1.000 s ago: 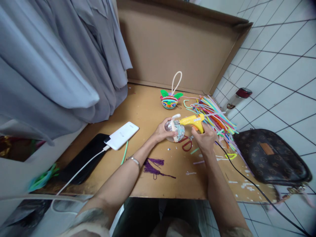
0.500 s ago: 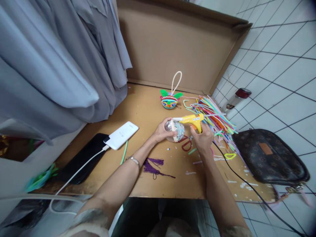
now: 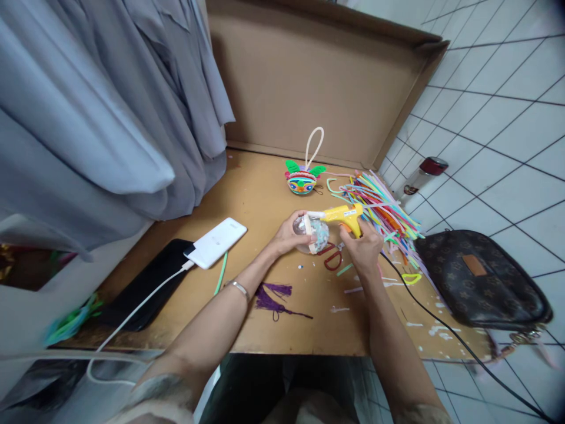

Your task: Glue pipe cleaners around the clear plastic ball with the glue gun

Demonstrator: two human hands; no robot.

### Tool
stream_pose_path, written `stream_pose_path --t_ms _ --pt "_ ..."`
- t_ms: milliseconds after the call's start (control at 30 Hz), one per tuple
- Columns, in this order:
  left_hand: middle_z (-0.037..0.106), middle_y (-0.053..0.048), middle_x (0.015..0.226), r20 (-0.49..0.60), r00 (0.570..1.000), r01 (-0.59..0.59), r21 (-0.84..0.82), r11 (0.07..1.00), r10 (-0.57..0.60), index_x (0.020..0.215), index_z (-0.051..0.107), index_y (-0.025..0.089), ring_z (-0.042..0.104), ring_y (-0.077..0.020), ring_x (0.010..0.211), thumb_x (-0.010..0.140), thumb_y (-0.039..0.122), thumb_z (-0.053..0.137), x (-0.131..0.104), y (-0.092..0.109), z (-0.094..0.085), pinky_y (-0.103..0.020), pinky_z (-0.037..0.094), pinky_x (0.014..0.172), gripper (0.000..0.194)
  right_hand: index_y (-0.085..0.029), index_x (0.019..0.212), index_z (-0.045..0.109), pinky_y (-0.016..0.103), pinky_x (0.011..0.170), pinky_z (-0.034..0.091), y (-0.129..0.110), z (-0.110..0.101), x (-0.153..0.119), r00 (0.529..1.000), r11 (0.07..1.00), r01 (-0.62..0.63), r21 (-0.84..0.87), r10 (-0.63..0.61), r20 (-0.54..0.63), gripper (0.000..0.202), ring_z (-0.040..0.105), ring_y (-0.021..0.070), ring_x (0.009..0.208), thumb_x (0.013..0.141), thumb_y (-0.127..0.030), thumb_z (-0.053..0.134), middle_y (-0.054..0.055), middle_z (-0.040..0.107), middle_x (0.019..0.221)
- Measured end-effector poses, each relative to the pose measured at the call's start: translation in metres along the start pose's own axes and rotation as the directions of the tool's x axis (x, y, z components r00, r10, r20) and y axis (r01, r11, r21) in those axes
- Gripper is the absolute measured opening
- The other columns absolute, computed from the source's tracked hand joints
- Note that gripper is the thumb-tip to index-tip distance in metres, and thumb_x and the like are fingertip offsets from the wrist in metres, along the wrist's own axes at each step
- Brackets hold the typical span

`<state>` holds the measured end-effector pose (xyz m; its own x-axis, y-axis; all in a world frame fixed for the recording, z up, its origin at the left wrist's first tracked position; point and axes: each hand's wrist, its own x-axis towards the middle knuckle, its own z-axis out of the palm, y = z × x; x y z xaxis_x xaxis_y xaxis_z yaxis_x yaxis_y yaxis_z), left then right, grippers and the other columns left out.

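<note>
My left hand (image 3: 289, 232) is closed round a clear ball (image 3: 320, 235) with a pale band about its middle and bluish-white stuff on or in it. In my right hand (image 3: 364, 244) is a yellow glue gun (image 3: 344, 215), gripped by its handle. Its nozzle points left and is at the top of the ball by the band; whether it touches I cannot tell. Red-handled scissors (image 3: 333, 259) lie just below, partly hidden. Purple tassels (image 3: 276, 299) rest nearer to me. Behind stands a colourful animal-head ornament (image 3: 302, 181) with green ears and a cream loop.
A heap of coloured craft stems (image 3: 384, 203) lies at the right, beside a clear bottle (image 3: 421, 176) and a dark patterned bag (image 3: 485, 280). The gun's black cord (image 3: 428, 309) runs off right. At left are a white power bank (image 3: 217, 242) and a black phone-like slab (image 3: 148, 288).
Almost nothing differs. The whole view has shifted very slightly; both hands keep their hold, with the nozzle still at the ball's top.
</note>
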<state>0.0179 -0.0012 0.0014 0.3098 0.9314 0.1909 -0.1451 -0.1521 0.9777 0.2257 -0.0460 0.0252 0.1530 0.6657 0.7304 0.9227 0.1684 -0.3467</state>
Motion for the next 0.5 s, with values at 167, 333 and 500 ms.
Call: stream_pose_path --t_ms 167,333,500 --pt "0.067 -0.006 0.107 0.007 1.000 0.006 0.003 1.000 -0.007 0.119 0.057 0.014 0.063 -0.0225 0.099 0.049 0.035 0.086 0.000 0.001 0.000 -0.031 0.050 0.090 0.079 -0.017 0.079 0.068 0.028 0.063 0.038 0.007 0.003 0.003 0.979 0.983 -0.184 0.026 0.181 0.090 0.032 0.050 0.0159 0.063 0.080 -0.046 0.056 0.003 0.064 0.070" --pt "0.066 -0.007 0.110 0.000 1.000 0.005 0.026 1.000 -0.005 0.119 0.056 0.014 0.063 -0.0235 0.101 0.049 0.035 0.086 0.001 -0.001 0.000 -0.034 0.049 0.092 0.079 -0.014 0.100 0.073 0.032 0.068 0.040 0.014 0.007 0.005 0.884 0.882 -0.360 -0.303 0.426 0.191 0.041 0.061 0.0246 0.076 0.082 -0.048 0.057 0.011 0.071 0.084" --pt "0.066 -0.008 0.108 0.008 1.000 -0.007 0.045 0.999 0.006 0.118 0.056 0.014 0.062 -0.0251 0.102 0.049 0.037 0.085 0.001 0.000 0.000 -0.036 0.049 0.091 0.079 -0.010 0.120 0.067 0.035 0.074 0.042 0.017 0.011 0.003 0.834 0.828 -0.320 -0.460 0.477 0.279 0.050 0.067 0.0308 0.092 0.090 -0.048 0.056 0.020 0.072 0.104"
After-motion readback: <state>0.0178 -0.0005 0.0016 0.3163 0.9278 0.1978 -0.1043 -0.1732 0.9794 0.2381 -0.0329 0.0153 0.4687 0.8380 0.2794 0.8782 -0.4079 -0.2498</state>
